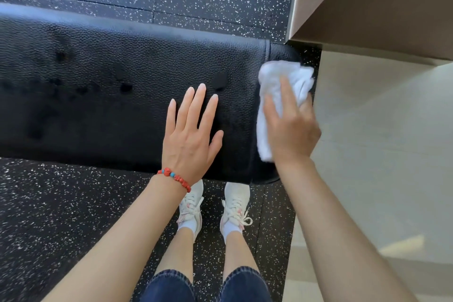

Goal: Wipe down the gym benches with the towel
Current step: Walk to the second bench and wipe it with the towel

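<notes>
A black padded gym bench (103,86) runs across the view from the left edge to just right of centre. Dark wet patches mark its textured top. A bunched white towel (274,81) lies on the bench's right end. My right hand (289,127) presses down on the towel and grips it, covering its lower right part. My left hand (191,135) rests flat on the bench top beside the towel, fingers spread, holding nothing. A red bead bracelet (175,177) circles my left wrist.
Black speckled rubber flooring (61,216) surrounds the bench. A beige wall corner (367,2) rises at the upper right, close to the bench end, with pale tiled floor (380,154) to the right. My feet in white sneakers (213,206) stand at the bench's near edge.
</notes>
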Demonstrator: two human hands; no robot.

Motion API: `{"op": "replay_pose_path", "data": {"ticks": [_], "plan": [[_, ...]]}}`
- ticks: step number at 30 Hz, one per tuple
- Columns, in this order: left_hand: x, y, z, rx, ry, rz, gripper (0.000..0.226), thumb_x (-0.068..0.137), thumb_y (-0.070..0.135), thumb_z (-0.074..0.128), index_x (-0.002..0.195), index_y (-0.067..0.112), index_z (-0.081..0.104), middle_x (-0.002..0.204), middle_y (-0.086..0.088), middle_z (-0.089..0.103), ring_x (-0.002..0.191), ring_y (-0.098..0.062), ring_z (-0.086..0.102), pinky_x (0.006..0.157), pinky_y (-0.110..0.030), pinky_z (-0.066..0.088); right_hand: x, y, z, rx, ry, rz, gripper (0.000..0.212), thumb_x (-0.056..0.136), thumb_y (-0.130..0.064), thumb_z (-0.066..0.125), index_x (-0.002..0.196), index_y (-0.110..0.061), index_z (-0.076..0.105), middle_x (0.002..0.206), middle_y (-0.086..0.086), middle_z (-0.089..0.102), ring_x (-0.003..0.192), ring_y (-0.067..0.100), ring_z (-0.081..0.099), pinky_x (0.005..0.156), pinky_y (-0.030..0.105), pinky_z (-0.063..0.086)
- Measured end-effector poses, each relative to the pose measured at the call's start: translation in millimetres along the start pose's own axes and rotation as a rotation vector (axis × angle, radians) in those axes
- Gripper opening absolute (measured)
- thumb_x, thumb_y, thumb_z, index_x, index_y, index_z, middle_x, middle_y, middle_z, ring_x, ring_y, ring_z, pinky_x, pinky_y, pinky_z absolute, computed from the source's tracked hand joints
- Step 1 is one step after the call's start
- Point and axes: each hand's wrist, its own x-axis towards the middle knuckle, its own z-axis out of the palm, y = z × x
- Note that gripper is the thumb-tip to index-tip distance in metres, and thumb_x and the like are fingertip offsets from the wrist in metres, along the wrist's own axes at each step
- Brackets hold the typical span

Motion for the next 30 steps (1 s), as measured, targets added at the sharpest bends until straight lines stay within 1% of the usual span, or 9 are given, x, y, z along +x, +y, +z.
{"op": "replay_pose_path", "data": {"ticks": [2, 4, 7, 11, 14, 17, 20, 23, 30], "plan": [[-6.1, -4.9, -2.7, 0.012, 0.004, -0.029, 0.053, 0.092, 0.03, 0.042, 0.139, 0.005, 0.04, 0.147, -0.02, 0.034, 0.137, -0.034, 0.027, 0.111, -0.053, 0.02, 23.6, -7.4, 1.8, 0.104, -0.083, 0.092, 0.037, 0.082, -0.037, 0.059, 0.113, -0.019, 0.067, 0.095, 0.019, 0.065, 0.066, 0.032, 0.062, 0.048, 0.029, 0.048], [-13.2, -11.3, -6.5, 0.025, 0.012, -0.071, 0.053, 0.092, 0.031, 0.042, 0.139, 0.005, 0.039, 0.147, -0.02, 0.034, 0.136, -0.035, 0.028, 0.111, -0.053, 0.02, 24.4, -8.0, -3.3, 0.134, -0.102, 0.085, 0.037, 0.083, -0.037, 0.059, 0.114, -0.018, 0.066, 0.1, 0.021, 0.065, 0.067, 0.035, 0.062, 0.049, 0.031, 0.048], [-22.7, -19.3, -8.8, 0.036, 0.024, -0.12, 0.053, 0.092, 0.031, 0.042, 0.139, 0.005, 0.039, 0.147, -0.021, 0.034, 0.136, -0.035, 0.027, 0.111, -0.053, 0.019, 3.2, -4.8, -13.2, 0.089, 0.037, -0.132, 0.031, 0.083, -0.036, 0.059, 0.105, -0.017, 0.07, 0.094, 0.021, 0.068, 0.056, 0.027, 0.062, 0.042, 0.024, 0.045], [-31.3, -25.9, -4.7, 0.049, 0.024, -0.144, 0.054, 0.093, 0.032, 0.04, 0.14, 0.005, 0.037, 0.148, -0.02, 0.033, 0.137, -0.035, 0.027, 0.111, -0.053, 0.02, -31.9, -10.7, -14.2, 0.096, -0.024, -0.387, 0.033, 0.095, -0.037, 0.047, 0.105, -0.017, 0.071, 0.065, 0.006, 0.059, 0.049, 0.018, 0.053, 0.041, 0.025, 0.043], [-30.9, -25.6, -0.8, 0.047, 0.033, -0.155, 0.054, 0.092, 0.031, 0.041, 0.14, 0.006, 0.038, 0.148, -0.019, 0.034, 0.137, -0.035, 0.028, 0.111, -0.054, 0.02, 0.7, -16.3, 6.3, -0.002, 0.056, -0.514, 0.03, 0.092, -0.038, 0.05, 0.103, -0.02, 0.071, 0.064, 0.005, 0.058, 0.048, 0.017, 0.052, 0.039, 0.024, 0.039], [-31.0, -24.3, 1.6, 0.038, 0.054, -0.158, 0.054, 0.091, 0.03, 0.043, 0.139, 0.006, 0.04, 0.148, -0.018, 0.034, 0.137, -0.034, 0.027, 0.111, -0.054, 0.02, 52.5, -34.7, 29.7, -0.075, 0.121, -0.454, 0.032, 0.083, -0.043, 0.051, 0.101, -0.025, 0.072, 0.066, 0.004, 0.06, 0.05, 0.017, 0.056, 0.036, 0.02, 0.036], [-31.1, -23.5, 0.9, 0.036, 0.067, -0.169, 0.053, 0.09, 0.029, 0.044, 0.138, 0.006, 0.042, 0.147, -0.018, 0.035, 0.137, -0.034, 0.029, 0.111, -0.053, 0.02, 62.6, -47.2, 36.1, -0.044, 0.093, -0.35, 0.033, 0.082, -0.044, 0.051, 0.101, -0.026, 0.072, 0.068, 0.005, 0.061, 0.054, 0.019, 0.059, 0.039, 0.021, 0.04], [-30.1, -22.8, -0.2, 0.018, 0.071, -0.167, 0.053, 0.089, 0.028, 0.046, 0.138, 0.006, 0.043, 0.147, -0.018, 0.036, 0.136, -0.034, 0.029, 0.11, -0.053, 0.021, 35.4, -42.4, 26.1, -0.063, 0.128, -0.396, 0.033, 0.087, -0.043, 0.049, 0.106, -0.024, 0.07, 0.067, 0.006, 0.059, 0.054, 0.019, 0.057, 0.042, 0.025, 0.041], [-35.8, -35.9, -7.9, -0.007, 0.104, -0.215, 0.05, 0.093, 0.029, 0.041, 0.136, 0.003, 0.043, 0.145, -0.02, 0.038, 0.135, -0.034, 0.031, 0.111, -0.05, 0.021, -52.0, -35.8, -9.0, -0.025, -0.028, -0.531, 0.035, 0.095, -0.039, 0.045, 0.11, -0.017, 0.068, 0.064, 0.006, 0.055, 0.051, 0.018, 0.049, 0.045, 0.027, 0.04]]}}
